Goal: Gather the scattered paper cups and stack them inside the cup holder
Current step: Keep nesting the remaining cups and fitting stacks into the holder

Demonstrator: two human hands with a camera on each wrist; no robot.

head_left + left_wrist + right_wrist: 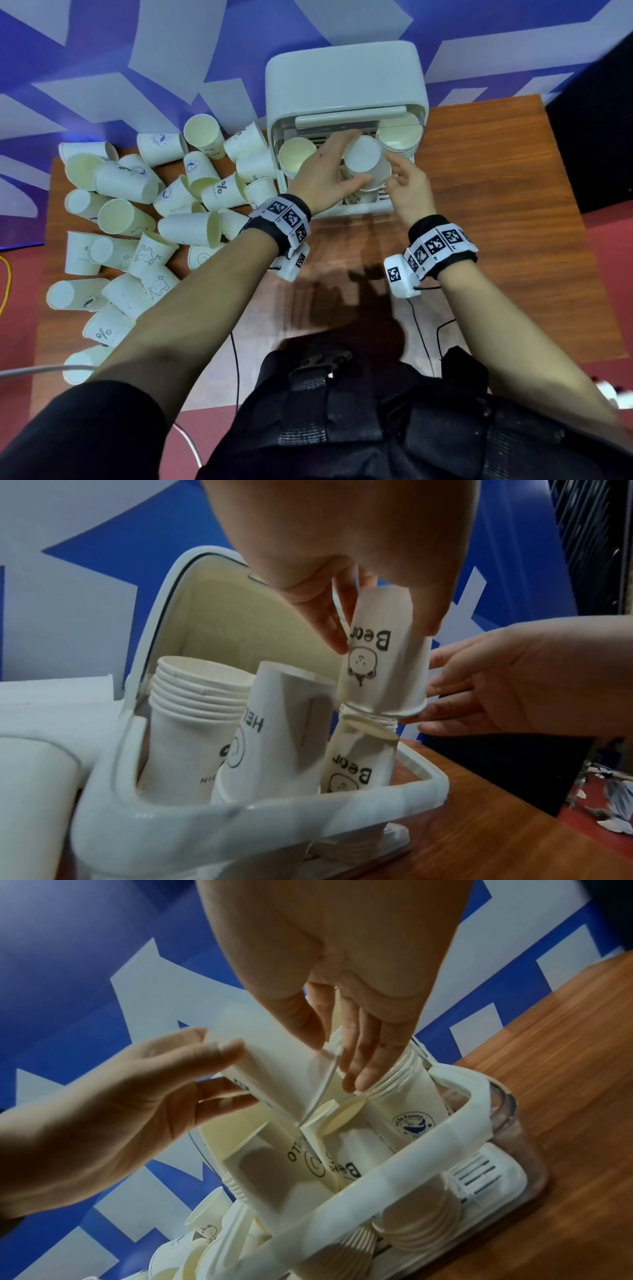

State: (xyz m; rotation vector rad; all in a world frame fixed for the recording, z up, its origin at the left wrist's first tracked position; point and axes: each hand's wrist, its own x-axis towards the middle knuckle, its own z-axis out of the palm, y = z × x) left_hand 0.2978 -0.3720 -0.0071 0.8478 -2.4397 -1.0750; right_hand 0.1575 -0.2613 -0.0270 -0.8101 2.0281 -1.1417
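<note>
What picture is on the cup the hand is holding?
The held cup is white with a little black bear face and the word "Bear", clearest in the left wrist view.

holder crowded round the held cup, stacks left and right of it, lid upright behind, bare table right, loose cups heaped left

Paper cup: white, "Bear" print, inverted, rim meeting a crumpled upright cup inside the cup holder. Holder: white plastic box, lid apparently raised, housing nested stacks. Loose cups: white, mostly tipped over, heaped left of holder.
</note>
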